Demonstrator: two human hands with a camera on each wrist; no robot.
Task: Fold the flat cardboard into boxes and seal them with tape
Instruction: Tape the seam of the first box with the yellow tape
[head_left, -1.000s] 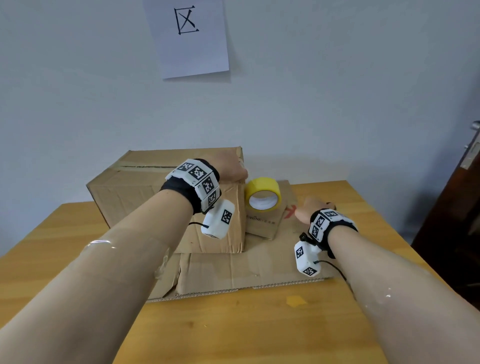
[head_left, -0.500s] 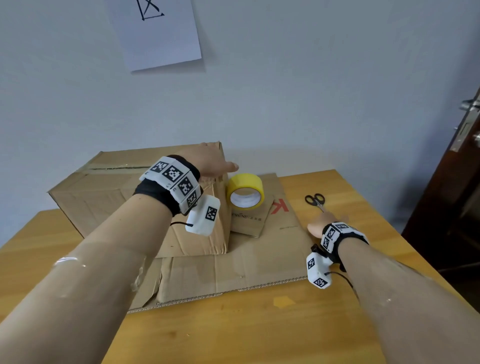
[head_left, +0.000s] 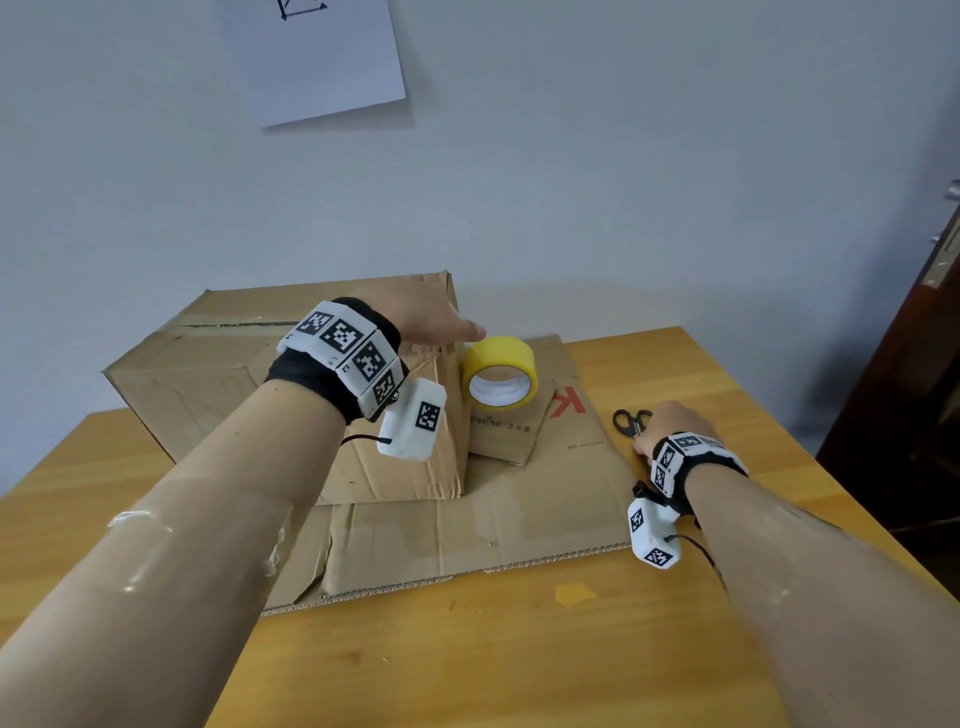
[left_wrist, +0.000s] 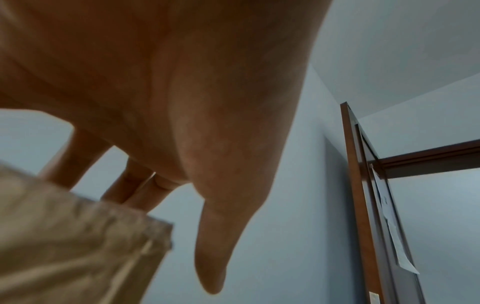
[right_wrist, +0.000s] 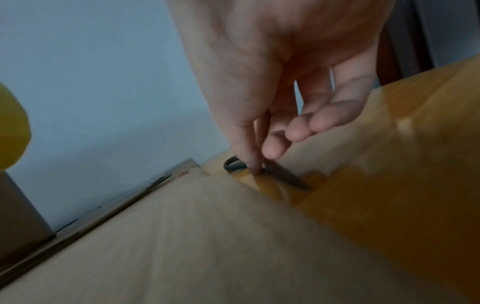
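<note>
The folded box (head_left: 291, 384) stands at the back left of the wooden table (head_left: 519, 649), close to the wall, and serves as the landmark here. Its top seam runs along the upper face.

The left hand (head_left: 421, 319) lies over the box's right top corner, fingers straight and loosely spread, thumb pointing out past the edge toward the tape. In the left wrist view the fingers (left_wrist: 135, 185) reach beyond the cardboard edge and nothing is gripped.

The roll of yellow tape (head_left: 500, 371) stands on its edge just right of the box, on a small folded piece of cardboard (head_left: 506, 434). Beneath both, a large flat cardboard sheet (head_left: 467, 535) runs from under the box toward the front and right (a red letter is printed on it, right of the tape).

The scissors (head_left: 629, 420) lie on bare table, right of the box and just off the sheet's right edge. The right hand (head_left: 672, 423) is down on them: the right wrist view shows thumb and fingertips (right_wrist: 270, 150) closing at the pivot, touching the scissors, with the remaining fingers loosely curled. Whether this pinch is firm cannot be told; the view is blurred.
</note>
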